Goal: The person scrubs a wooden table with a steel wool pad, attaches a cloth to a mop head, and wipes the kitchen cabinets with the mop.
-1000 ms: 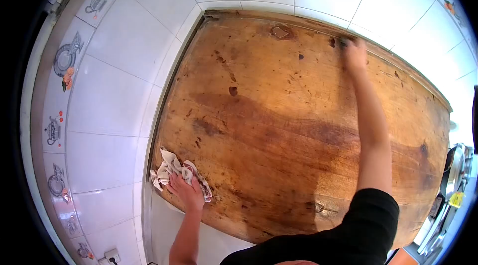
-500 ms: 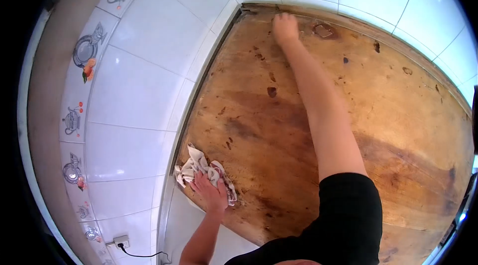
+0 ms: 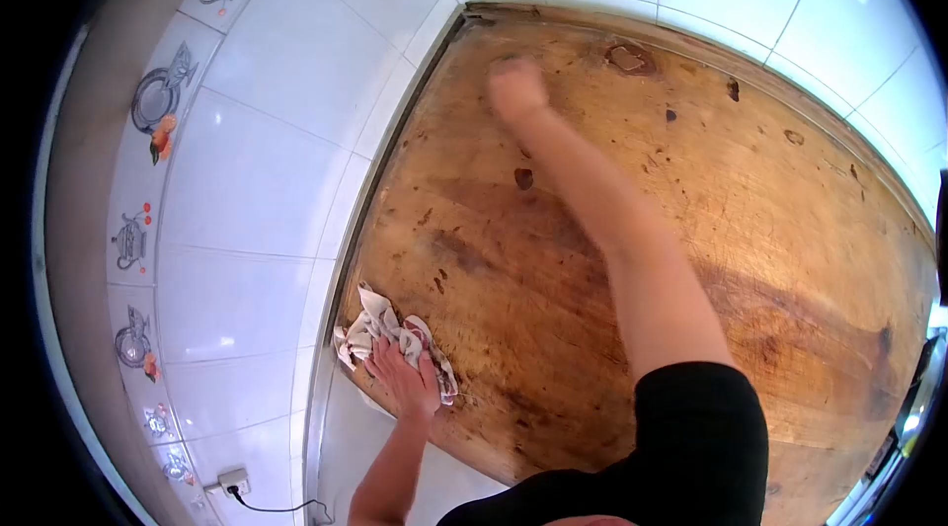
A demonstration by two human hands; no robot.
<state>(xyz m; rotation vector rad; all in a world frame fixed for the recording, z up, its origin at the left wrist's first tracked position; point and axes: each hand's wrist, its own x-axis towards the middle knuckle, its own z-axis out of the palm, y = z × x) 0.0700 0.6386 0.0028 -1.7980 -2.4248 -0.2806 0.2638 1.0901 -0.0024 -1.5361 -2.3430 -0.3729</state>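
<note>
A crumpled white cloth with reddish-brown patches (image 3: 372, 307) lies on the wooden board near its front left edge. Resting on that cloth is my left hand (image 3: 407, 383), palm down with its fingers stretched out. My right arm reaches far across the worn wooden board (image 3: 583, 319). At its end my right hand (image 3: 518, 93) is closed and low over the far left part of the board, blurred by motion. A small dark bit shows at its fingers, but I cannot make out what it is.
White tiled walls (image 3: 267, 180) border the board at the left and back. A wooden strip (image 3: 691, 30) runs along the back edge. A dark-rimmed hollow (image 3: 629, 59) marks the surface there. At lower left a plug sits in a socket (image 3: 234, 482) with a black cord.
My right hand has moved from near the back edge toward me and a little left. My left hand stays on the cloth. The whole view has shifted slightly.
</note>
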